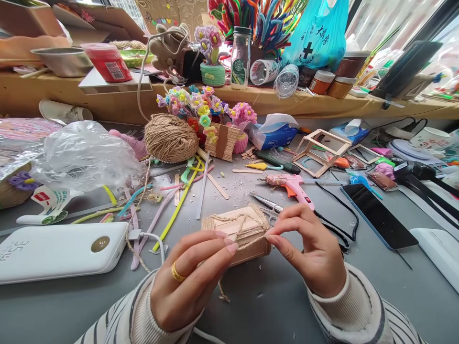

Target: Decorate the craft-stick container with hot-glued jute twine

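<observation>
A small box of wooden craft sticks (251,215) with twine round its ends lies on the grey table in front of me. My left hand (201,272) grips it from the near left, fingertips resting on its face and the loose twine there. At the box's right edge, my right hand (308,243) pinches a strand of twine (253,243) between thumb and forefinger. One twine end hangs below the box. Just behind the right hand lie scissors (267,203) and a pink hot glue gun (290,184).
A ball of twine (171,137) sits behind, left of centre. A white power bank (64,251) with a cable is at left; a phone (382,215) lies at right. Pipe cleaners, loose sticks and a wooden frame (321,150) are scattered behind. Jars line the ledge (118,102).
</observation>
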Available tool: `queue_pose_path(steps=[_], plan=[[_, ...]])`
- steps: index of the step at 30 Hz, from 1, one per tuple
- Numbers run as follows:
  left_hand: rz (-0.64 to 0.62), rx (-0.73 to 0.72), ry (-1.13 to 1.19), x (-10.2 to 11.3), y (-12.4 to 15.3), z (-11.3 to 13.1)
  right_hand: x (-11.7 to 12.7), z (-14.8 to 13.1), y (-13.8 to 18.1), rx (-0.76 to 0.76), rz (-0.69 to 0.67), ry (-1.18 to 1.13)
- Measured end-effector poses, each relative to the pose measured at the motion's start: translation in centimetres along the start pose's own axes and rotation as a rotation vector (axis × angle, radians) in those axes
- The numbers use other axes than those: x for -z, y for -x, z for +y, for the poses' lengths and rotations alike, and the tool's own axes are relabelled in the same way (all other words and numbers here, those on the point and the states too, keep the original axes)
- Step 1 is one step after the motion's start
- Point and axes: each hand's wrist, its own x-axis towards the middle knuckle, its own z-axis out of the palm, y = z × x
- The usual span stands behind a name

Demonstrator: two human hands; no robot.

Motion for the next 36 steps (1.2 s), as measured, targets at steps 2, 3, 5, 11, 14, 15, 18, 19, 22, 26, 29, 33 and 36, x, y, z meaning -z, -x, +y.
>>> queue_pose_path(steps=[2,3,5,11,14,15,18,19,22,26,29,33,36], plan=[[-0.017,0.020,-0.029,0.05,0.27,0.17,-0.10,-0.01,0.09,0.010,0.006,0.030],[-0.012,0.036,-0.041,0.04,0.36,0.26,-0.12,0.00,0.13,0.015,0.008,0.046],[-0.001,0.053,-0.054,-0.01,0.42,0.44,-0.13,0.03,0.22,0.024,0.014,0.077],[-0.065,0.054,-0.095,-0.08,0.23,0.63,-0.18,-0.03,0.35,0.050,0.036,0.137],[-0.041,0.036,-0.151,-0.25,0.17,0.54,-0.20,-0.13,0.25,0.049,0.035,0.140],[-0.030,0.030,-0.166,-0.34,0.14,0.49,-0.20,-0.14,0.23,0.050,0.036,0.141],[-0.021,0.013,-0.207,-0.60,0.03,0.35,-0.23,-0.09,0.20,0.058,0.042,0.144],[-0.026,0.009,-0.217,-0.66,0.00,0.32,-0.25,-0.06,0.21,0.057,0.044,0.144],[-0.033,0.003,-0.243,-0.72,-0.01,0.29,-0.32,-0.02,0.27,0.049,0.049,0.144],[-0.040,0.002,-0.256,-0.73,0.12,0.37,-0.38,-0.06,0.35,0.047,0.058,0.152],[-0.049,-0.014,-0.258,-0.75,0.23,0.44,-0.41,-0.08,0.38,0.041,0.061,0.155],[-0.062,-0.009,-0.270,-0.72,0.22,0.52,-0.47,-0.11,0.36,0.045,0.078,0.170],[-0.066,-0.005,-0.266,-0.60,0.11,0.58,-0.49,-0.13,0.31,0.046,0.088,0.177]])
